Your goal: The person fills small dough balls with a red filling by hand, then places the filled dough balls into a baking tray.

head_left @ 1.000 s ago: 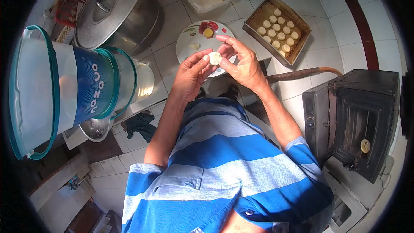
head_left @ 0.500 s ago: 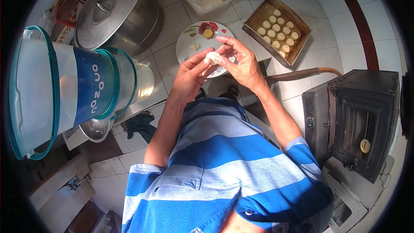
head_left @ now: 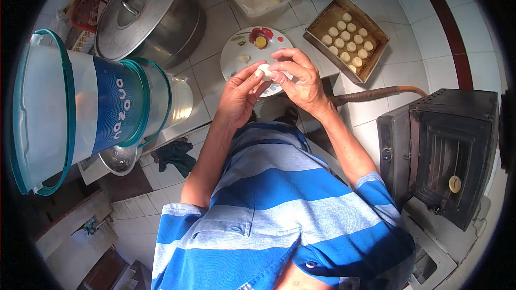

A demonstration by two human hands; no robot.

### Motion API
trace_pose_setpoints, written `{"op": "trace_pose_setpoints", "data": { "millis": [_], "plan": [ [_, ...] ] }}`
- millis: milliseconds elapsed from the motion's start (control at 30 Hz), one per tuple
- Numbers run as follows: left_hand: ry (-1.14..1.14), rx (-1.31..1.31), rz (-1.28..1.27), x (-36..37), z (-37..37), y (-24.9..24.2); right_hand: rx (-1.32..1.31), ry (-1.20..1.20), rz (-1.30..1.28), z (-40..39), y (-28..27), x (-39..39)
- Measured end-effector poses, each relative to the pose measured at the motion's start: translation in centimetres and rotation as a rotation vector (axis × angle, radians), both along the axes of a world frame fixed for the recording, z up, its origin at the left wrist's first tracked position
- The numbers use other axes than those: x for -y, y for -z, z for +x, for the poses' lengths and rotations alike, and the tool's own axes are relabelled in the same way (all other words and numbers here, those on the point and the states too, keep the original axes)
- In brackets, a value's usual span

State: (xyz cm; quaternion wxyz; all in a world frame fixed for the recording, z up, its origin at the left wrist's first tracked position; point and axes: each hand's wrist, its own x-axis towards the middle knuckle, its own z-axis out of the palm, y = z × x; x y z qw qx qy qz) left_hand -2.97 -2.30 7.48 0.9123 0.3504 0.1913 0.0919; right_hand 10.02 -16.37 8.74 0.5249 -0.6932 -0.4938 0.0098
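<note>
A small pale piece of dough is pinched between the fingertips of both my hands. My left hand grips it from the left, fingers closed, while my right hand presses it with thumb and fingers from the right. Beneath them lies a white plate with a red flower pattern. On that plate sit a yellow ball and a flat scrap of dough. The fingers hide part of the dough piece and the plate's lower right.
A square metal baking pan holds several round pale pieces at the right. Behind the plate stands a plastic tub. A large lidded pot and clear buckets fill the left. A black oven is at lower right.
The fingers of my right hand have shifted over the dough piece, covering more of it. My left hand still holds on. The whole view has moved very slightly.
</note>
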Motion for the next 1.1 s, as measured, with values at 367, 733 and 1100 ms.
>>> {"op": "trace_pose_setpoints", "data": {
  "millis": [367,733,1100],
  "plan": [
    [0.048,-0.003,0.005,-0.2,-0.3,0.4,0.000,-0.030,-0.011,0.1,-1.4,0.4],
    [0.093,0.101,-0.016,-0.1,-0.3,-0.3,-1.150,-0.250,0.116,-1.0,0.2,-0.1],
    [-0.005,-0.025,0.139,0.4,-0.4,0.5,-0.013,-0.064,-0.102,-1.4,-0.2,0.8]
  ]
}}
